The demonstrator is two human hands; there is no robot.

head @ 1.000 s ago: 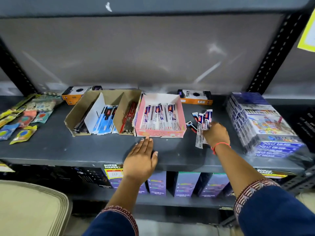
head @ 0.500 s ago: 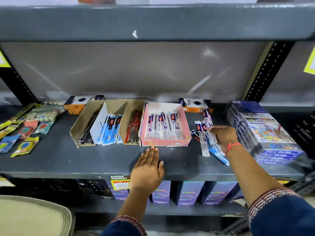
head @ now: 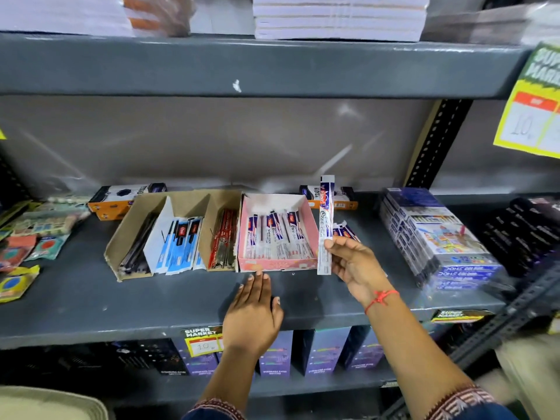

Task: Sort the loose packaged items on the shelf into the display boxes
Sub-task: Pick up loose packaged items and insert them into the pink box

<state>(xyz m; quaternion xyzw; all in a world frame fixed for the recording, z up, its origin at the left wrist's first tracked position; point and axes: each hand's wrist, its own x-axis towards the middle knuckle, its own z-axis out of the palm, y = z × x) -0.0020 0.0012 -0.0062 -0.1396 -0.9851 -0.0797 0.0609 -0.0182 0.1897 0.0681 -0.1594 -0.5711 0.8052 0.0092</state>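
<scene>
My right hand (head: 353, 265) pinches one long white-and-blue pen packet (head: 326, 219) and holds it upright just right of the pink display box (head: 278, 264). That box holds several matching pen packets (head: 277, 234). A few more loose packets (head: 345, 230) lie on the grey shelf (head: 151, 301) behind my right hand. My left hand (head: 254, 310) rests flat on the shelf, its fingertips touching the pink box's front edge. Left of the pink box stands a brown cardboard box (head: 121, 247) with black, blue and red pen packs in its compartments.
Colourful small packets (head: 30, 244) lie loose at the shelf's left end. A shrink-wrapped stack of colour-pencil boxes (head: 436, 237) fills the right side. Two orange-and-black boxes (head: 121, 200) sit against the back wall. The upper shelf edge (head: 242, 68) hangs overhead; purple boxes (head: 321, 350) stand below.
My right hand lifted a single pen packet off the loose pile and raised it upright beside the pink box. My left hand stayed flat in front of the box. The camera tilted upward.
</scene>
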